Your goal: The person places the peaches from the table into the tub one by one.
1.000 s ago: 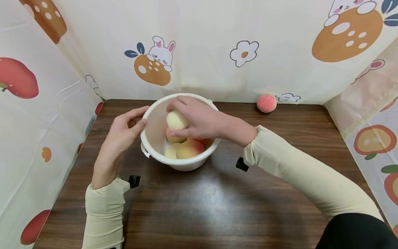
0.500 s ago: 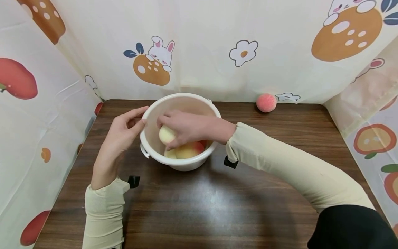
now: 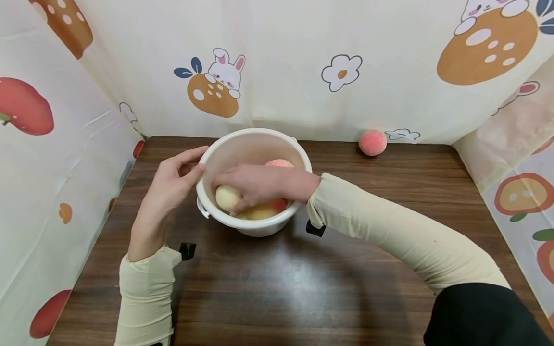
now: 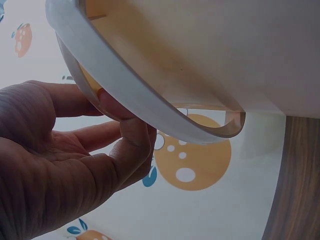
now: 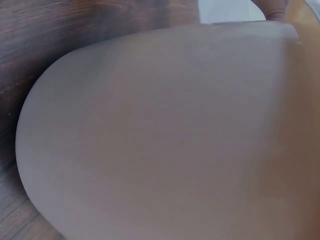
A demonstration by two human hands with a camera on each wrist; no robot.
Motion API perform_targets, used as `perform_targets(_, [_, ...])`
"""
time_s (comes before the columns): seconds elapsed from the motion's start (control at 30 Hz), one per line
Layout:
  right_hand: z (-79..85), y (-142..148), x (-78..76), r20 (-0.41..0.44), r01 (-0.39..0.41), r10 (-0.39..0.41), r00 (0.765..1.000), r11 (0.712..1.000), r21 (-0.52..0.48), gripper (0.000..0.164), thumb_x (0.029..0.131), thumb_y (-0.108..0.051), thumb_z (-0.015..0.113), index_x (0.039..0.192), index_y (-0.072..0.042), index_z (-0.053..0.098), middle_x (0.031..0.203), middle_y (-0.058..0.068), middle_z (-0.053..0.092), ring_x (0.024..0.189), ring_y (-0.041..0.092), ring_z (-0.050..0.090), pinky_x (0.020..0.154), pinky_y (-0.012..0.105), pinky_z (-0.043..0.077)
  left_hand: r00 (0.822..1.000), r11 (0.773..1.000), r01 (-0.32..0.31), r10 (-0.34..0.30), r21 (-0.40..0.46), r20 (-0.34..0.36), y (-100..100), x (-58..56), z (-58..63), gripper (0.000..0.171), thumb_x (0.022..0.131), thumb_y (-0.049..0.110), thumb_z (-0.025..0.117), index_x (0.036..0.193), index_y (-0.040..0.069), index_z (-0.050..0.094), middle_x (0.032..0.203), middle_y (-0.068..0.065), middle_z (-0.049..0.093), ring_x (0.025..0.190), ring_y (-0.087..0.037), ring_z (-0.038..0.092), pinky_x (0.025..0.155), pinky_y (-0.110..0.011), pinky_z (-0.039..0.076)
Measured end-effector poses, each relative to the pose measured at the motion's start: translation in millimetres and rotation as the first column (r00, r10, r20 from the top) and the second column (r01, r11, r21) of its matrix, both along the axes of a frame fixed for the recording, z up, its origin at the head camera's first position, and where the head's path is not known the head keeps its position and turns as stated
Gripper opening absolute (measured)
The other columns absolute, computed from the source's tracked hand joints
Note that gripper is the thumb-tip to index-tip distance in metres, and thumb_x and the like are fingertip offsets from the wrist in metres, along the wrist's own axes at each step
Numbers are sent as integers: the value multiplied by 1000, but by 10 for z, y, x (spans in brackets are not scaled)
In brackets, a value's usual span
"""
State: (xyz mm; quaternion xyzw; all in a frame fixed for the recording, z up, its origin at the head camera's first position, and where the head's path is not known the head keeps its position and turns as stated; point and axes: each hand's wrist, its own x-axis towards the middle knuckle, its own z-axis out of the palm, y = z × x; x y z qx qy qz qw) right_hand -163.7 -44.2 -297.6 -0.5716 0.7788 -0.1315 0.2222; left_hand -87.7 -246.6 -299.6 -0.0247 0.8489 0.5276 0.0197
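Observation:
A white bucket (image 3: 256, 230) stands on the table, with several peaches inside. My left hand (image 3: 169, 185) pinches its left rim; in the left wrist view the thumb and fingers (image 4: 132, 145) close on the white band there. My right hand (image 3: 255, 182) reaches down into the bucket and holds a pale yellow peach (image 3: 227, 197) by the left inner wall. Beneath that hand lies a yellow-red peach (image 3: 261, 210), and a pink peach (image 3: 280, 163) shows behind the wrist. The right wrist view holds mostly the bucket's outer wall (image 5: 150, 135), so the hand is hidden there.
Another pink peach (image 3: 372, 142) lies on the brown wooden table (image 3: 277, 298) at its back edge, right of the bucket. A printed cloth (image 3: 285, 62) hangs upright behind the table and along both sides.
My right hand has moved down and left inside the bucket with the pale peach, uncovering the pink peach behind the wrist. The left hand stays at the rim.

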Motion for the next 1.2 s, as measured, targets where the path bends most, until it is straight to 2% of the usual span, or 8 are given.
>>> perform_targets(0.17, [0, 39, -11, 28, -4, 5, 1000, 1000, -18, 54, 91, -30, 81, 135, -16, 52, 133, 3, 49, 120, 15, 52, 108, 24, 40, 1000, 1000, 0, 0, 4, 1, 4, 0, 9, 47, 106, 15, 56, 152, 7, 54, 131, -22, 63, 95, -8, 58, 73, -14, 53])
perform_targets(0.3, [13, 87, -41, 57, -19, 21, 998, 999, -36, 55, 91, -23, 80, 138, -17, 53, 135, 2, 51, 124, 15, 51, 110, 26, 40, 1000, 1000, 3, -3, 2, 8, 2, 1, 13, 47, 106, 15, 55, 153, 7, 53, 133, -23, 62, 96, -8, 58, 73, -14, 54])
perform_targets(0.43, [21, 112, -58, 62, -24, 26, 998, 999, -25, 59, 90, -23, 82, 141, -20, 54, 138, 0, 51, 126, 13, 51, 112, 26, 39, 1000, 1000, 7, -7, 3, 20, 0, 4, 20, 47, 106, 14, 56, 153, 7, 53, 134, -22, 62, 98, -10, 58, 73, -14, 54])
perform_targets(0.8, [26, 110, -12, 24, 1, -1, 1000, 1000, -21, 62, 86, -23, 86, 139, -19, 55, 136, 1, 54, 124, 15, 52, 112, 27, 41, 999, 1000, 13, -14, 6, 34, 22, -2, 37, 47, 106, 15, 56, 153, 8, 53, 135, -22, 62, 100, -12, 58, 73, -15, 54])
perform_targets(1.03, [39, 122, 35, 11, 11, -10, 1000, 1000, -13, 64, 86, -23, 87, 141, -19, 54, 134, 2, 53, 118, 16, 55, 108, 27, 43, 1000, 1000, 4, -4, -4, 29, 8, 9, 30, 47, 106, 15, 56, 153, 9, 53, 135, -21, 62, 99, -9, 59, 74, -13, 53])
perform_targets(1.2, [42, 124, 48, -29, -3, 3, 1000, 1000, 17, 64, 87, -24, 86, 142, -18, 52, 133, 3, 52, 118, 17, 56, 108, 27, 43, 1000, 1000, 9, -9, 5, 21, 15, 11, 13, 48, 106, 15, 56, 153, 8, 53, 134, -21, 62, 98, -6, 59, 74, -13, 53])
